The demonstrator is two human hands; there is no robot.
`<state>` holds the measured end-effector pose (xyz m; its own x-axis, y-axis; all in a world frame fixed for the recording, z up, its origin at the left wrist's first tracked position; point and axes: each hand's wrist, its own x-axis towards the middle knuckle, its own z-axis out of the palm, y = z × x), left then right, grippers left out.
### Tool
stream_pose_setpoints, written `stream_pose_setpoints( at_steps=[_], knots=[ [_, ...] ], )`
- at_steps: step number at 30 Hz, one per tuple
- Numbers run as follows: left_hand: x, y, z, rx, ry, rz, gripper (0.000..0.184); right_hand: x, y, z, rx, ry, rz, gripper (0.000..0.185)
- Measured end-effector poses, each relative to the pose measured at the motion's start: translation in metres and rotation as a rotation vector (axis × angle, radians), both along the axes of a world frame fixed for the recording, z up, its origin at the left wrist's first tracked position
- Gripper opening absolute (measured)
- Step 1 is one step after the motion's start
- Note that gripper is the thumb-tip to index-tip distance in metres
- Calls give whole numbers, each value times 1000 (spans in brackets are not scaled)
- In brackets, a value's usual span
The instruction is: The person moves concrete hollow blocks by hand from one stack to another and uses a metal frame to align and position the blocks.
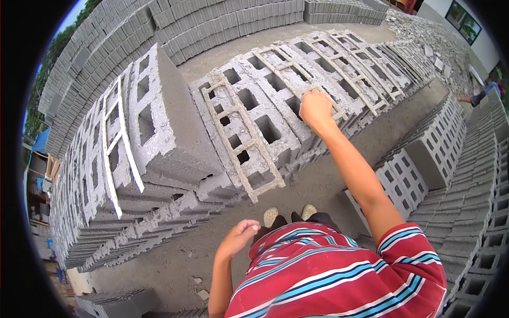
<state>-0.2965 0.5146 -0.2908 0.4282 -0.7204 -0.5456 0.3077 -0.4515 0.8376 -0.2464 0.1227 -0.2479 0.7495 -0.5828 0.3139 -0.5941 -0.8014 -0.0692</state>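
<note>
My right hand [317, 108] is closed at the near end of a ladder-shaped frame [290, 68] that lies on a row of grey hollow concrete blocks [290, 139]. Its fingers curl down toward the frame, and their tips are hidden. My left hand [239, 238] hangs near my waist with loosely bent fingers and nothing visible in it. Another dusty ladder-shaped frame [239, 153] lies on the blocks between my hands, its near end jutting past the edge. A whiter ladder-shaped frame [117, 139] rests on the taller stack [183, 100] at the left.
Long stacks of grey blocks [212, 26] line the back. More blocks [405, 183] stand on the right, beyond a dirt aisle [302, 185] where my feet are. Rubble [432, 40] and a person [485, 93] are at the far right.
</note>
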Motion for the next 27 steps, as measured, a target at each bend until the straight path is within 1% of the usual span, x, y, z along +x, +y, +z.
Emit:
stream_pose_setpoints(
  at_steps=[3, 4, 6, 7, 9, 10, 12, 14, 15, 16, 19, 20, 21, 23, 26, 27],
  knots=[
    [-7, 67, -3, 86, 73, 397, 36, -3, 4, 10, 0, -155, 72, 27],
    [-9, 82, -8, 68, 111, 493, 37, -5, 11, 24, 83, -210, 113, 26],
    [-10, 106, -19, 40, 202, 679, 39, -4, 28, 45, 259, -239, 119, 26],
    [-6, 110, -20, 49, 190, 694, 39, -8, 39, 55, 352, -249, 113, 26],
    [8, 106, -24, 64, 175, 709, 40, -14, 78, 68, 315, -232, 142, 26],
    [18, 103, -26, 58, 166, 655, 39, -16, 99, 70, 308, -224, 157, 26],
    [43, 90, -28, 39, 150, 555, 39, -12, 147, 69, 250, -111, 148, 19],
    [65, 76, -24, 46, 107, 429, 38, -7, 190, 64, 267, -66, 205, 14],
    [77, 71, -22, 48, 79, 361, 38, -4, 209, 54, 307, -134, 222, 18],
    [89, 68, -22, 77, 75, 301, 37, 0, 227, 52, 355, -65, 142, 18],
    [110, 69, -26, 129, 63, 160, 35, -2, 238, 35, 153, -98, 265, 25],
    [113, 72, -26, 127, 47, 133, 35, -9, 234, 35, 232, -77, 248, 34],
    [115, 75, -27, 126, 32, 107, 34, -18, 229, 42, 226, -76, 146, 35],
    [107, 79, -31, 116, 105, 128, 32, -37, 216, 51, 207, -70, -45, 38],
    [92, 84, -31, 149, 175, 116, 32, -44, 206, 34, 588, 44, -297, 47],
    [89, 82, -32, 162, 190, 91, 32, -43, 204, 28, 605, 5, -283, 49]
  ],
)
